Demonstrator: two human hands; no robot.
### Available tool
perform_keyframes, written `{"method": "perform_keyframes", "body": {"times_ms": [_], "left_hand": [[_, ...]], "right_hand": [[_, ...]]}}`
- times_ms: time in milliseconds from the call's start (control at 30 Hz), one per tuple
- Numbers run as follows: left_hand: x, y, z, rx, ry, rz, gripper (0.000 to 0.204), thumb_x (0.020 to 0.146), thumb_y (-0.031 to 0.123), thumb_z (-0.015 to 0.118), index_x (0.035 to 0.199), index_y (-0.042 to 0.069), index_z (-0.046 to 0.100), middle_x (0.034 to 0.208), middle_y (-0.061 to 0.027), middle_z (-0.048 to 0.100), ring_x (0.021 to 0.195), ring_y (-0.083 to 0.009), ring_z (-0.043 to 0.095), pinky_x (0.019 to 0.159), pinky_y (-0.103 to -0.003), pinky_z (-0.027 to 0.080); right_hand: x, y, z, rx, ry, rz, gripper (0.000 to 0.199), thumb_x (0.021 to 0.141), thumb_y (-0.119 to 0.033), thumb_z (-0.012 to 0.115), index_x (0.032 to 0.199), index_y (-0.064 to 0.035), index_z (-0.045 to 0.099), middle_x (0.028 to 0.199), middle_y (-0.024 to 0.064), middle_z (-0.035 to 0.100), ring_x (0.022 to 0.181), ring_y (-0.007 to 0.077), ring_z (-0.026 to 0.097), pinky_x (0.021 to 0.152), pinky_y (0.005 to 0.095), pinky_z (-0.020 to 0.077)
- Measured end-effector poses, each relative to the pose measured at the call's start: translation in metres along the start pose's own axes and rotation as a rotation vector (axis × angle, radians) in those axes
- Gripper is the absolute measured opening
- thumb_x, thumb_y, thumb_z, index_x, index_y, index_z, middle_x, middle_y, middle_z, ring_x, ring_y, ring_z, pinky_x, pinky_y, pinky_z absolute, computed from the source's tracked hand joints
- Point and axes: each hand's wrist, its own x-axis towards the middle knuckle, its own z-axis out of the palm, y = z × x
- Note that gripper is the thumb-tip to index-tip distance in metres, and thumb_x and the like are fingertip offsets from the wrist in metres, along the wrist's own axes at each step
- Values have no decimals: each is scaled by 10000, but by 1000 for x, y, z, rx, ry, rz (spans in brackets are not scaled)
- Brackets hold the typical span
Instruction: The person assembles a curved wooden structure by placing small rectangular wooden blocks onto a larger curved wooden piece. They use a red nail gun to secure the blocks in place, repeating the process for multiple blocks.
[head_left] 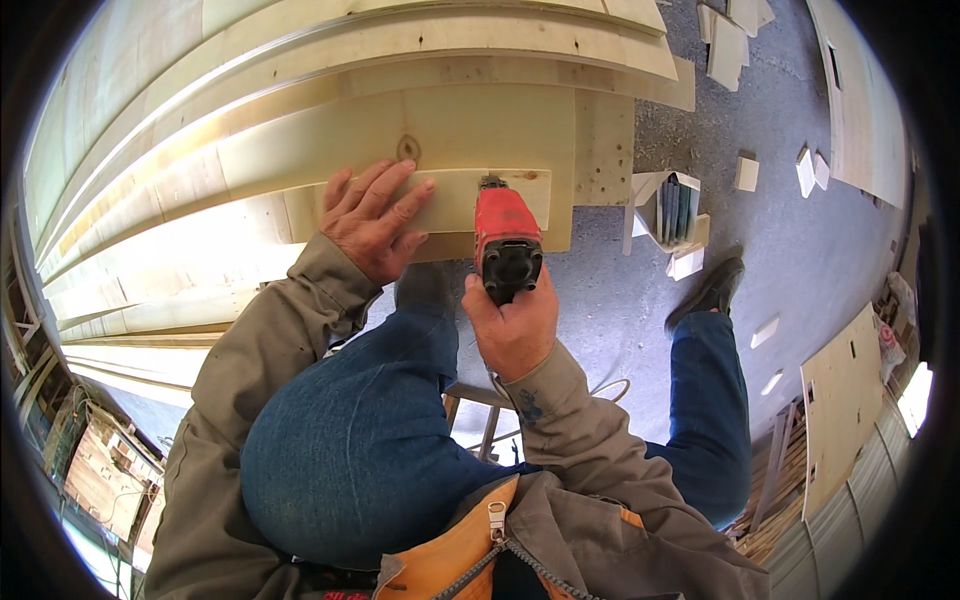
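Head view: pale board stack [500,38] filling upper left, wide board [490,125] lying at its near side. Narrow wooden strip [452,200] lying along wide board's near edge. Red-and-black power tool [508,215] standing over strip, close to its right end, nose seemingly meeting wood. Left hand [372,222] lying palm down, fingers spread, across strip and board; right hand [517,325] gripping tool's handle. Work apparently midway: strip already laid, fastening seemingly under way; fasteners not showing clearly, remaining amount impossible to tell.
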Motion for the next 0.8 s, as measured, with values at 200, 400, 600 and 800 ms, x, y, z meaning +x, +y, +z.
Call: {"method": "perform_keyframes", "body": {"times_ms": [200,400,600,800], "left_hand": [[-1,0,-1,-10,-18,-18,724,766,237,849,1462,182,654,1540,-115,568,1410,-330,542,1171,-542,357],[-1,0,0,-7,-6,-9,711,765,231,846,1450,179,661,1534,-113,571,1413,-327,540,1170,-552,360],[0,0,-1,-21,-12,-17,704,772,234,841,1450,179,662,1534,-115,573,1418,-326,539,1177,-556,352],[-1,1,-1,-12,-9,-13,701,773,233,843,1448,176,663,1539,-118,571,1412,-330,542,1176,-557,353]], "right_hand": [[4,-8,-9,75,-53,73,421,893,-83,739,1295,-20,630,1220,200,651,1074,406,651,951,447,532],[6,-7,-16,16,-96,55,388,899,-81,740,1270,-16,647,1212,189,657,1085,394,651,957,448,528],[6,-5,-16,31,-104,83,391,899,-75,734,1277,-17,654,1208,181,670,1094,396,654,966,444,529],[8,-6,-17,-1,-96,-4,394,897,-76,733,1279,-20,651,1208,188,670,1085,404,656,965,446,530]]}}
